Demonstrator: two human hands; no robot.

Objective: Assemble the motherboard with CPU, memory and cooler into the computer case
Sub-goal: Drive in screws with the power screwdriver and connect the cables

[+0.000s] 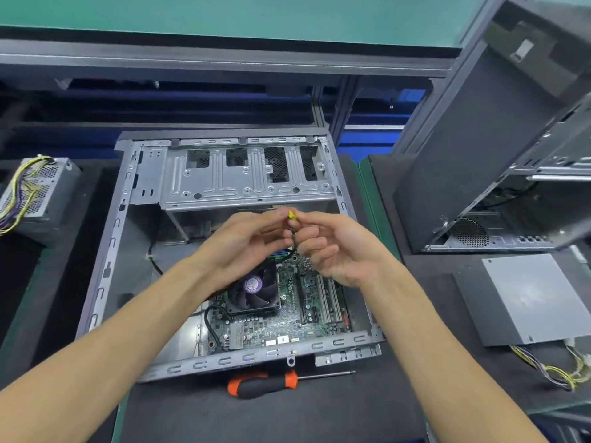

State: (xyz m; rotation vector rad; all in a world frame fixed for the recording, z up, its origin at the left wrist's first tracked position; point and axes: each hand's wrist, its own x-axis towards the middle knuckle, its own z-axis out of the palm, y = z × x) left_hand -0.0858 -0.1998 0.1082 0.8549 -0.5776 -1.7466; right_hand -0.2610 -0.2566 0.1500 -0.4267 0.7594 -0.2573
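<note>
The open computer case (128, 219) is laid flat on the dark mat of the table (287, 417), its near rim (256, 356) just beyond an orange-and-black screwdriver (265, 383) that lies apart from it. The motherboard (307, 302) is seen seated in the near right part of the case floor, with the cooler fan (254, 294) mounted on it. Bare floor is left between the board and the case's left wall; the drive cage (243, 174) spans the far end.

Both hands are held above the middle of the case. A small yellow connector (291, 214) is pinched between the fingertips of the left hand (246, 241) and the right hand (332, 247); each grip is nearly closed at thumb and forefinger, the other fingers loosely curled. A black cable (286, 259) hangs from the connector down toward the board.

A power supply (38, 193) with coloured wires is set well to the left, a second upright case (495, 155) stands to the right, and a grey power supply (531, 298) lies in front of it.
</note>
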